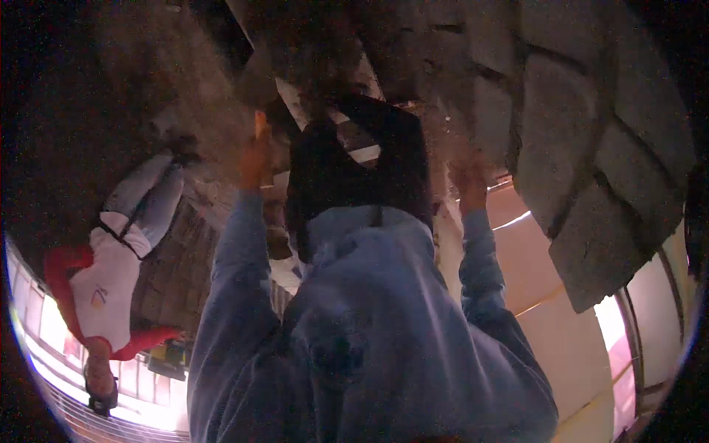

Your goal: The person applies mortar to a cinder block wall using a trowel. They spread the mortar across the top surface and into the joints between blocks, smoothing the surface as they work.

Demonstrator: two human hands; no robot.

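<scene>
My left hand [255,153] is left of my dark-trousered legs, above the dim, dusty ground. One finger or the thumb stretches straight up; the rest of the hand is in shadow. I see nothing held in it. To the right of my legs, my right hand [467,176] is dark and smeared, its fingers lost in shadow. Nearest to it are large flat grey pieces [559,92] with dark gaps between them, slab-like in shape. Pale strips [290,102], perhaps wood, lie ahead of my legs and between them.
A person [111,273] in a white shirt with red sleeves and light trousers is at the left. A dark and yellow object [168,358] is near that person's hand. Pale panels [543,258] stand at the lower right, and ridged grey material [173,262] lies left of my arm.
</scene>
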